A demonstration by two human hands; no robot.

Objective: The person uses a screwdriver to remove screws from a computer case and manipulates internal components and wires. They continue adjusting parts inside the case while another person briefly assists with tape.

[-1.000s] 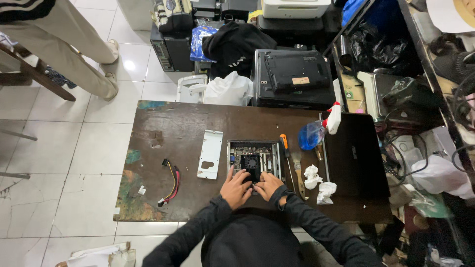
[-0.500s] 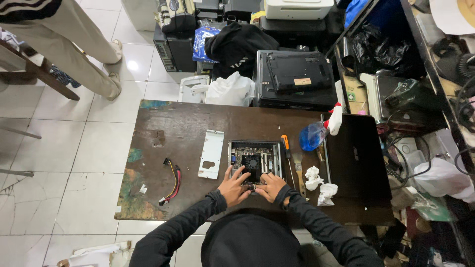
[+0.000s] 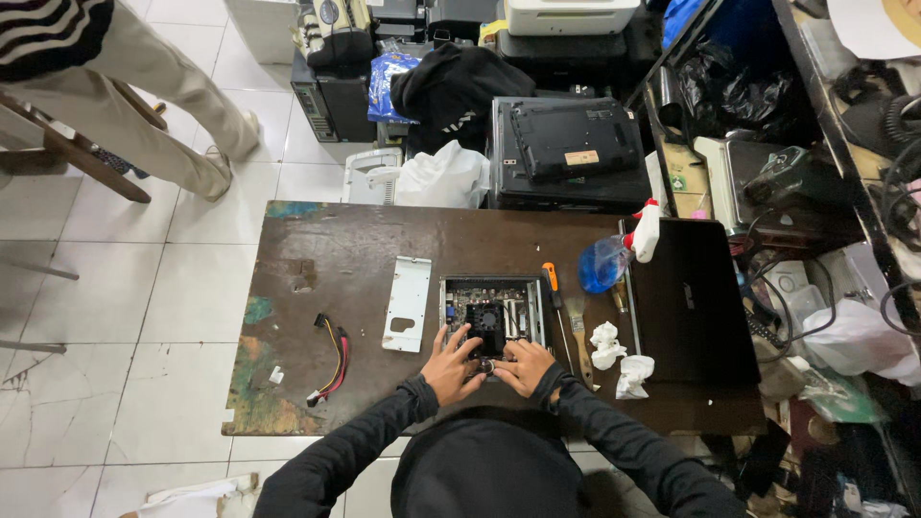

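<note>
Resting near the middle of the worktop's near edge, the opened small computer case (image 3: 491, 315) has the left hand (image 3: 451, 364) and right hand (image 3: 523, 364) pressed against its near rim, fingers spread and partly curled around a small round part between them, though I cannot tell whether either hand truly grips it. Judging from this, a slipped finger could knock the fan or bend the exposed board, since both hands crowd the same tight corner. The orange-handled screwdriver (image 3: 554, 299) and brush (image 3: 578, 330) lying just beside the case's right side, and the crumpled tissues (image 3: 606, 345), could be swept off by the right sleeve.
</note>
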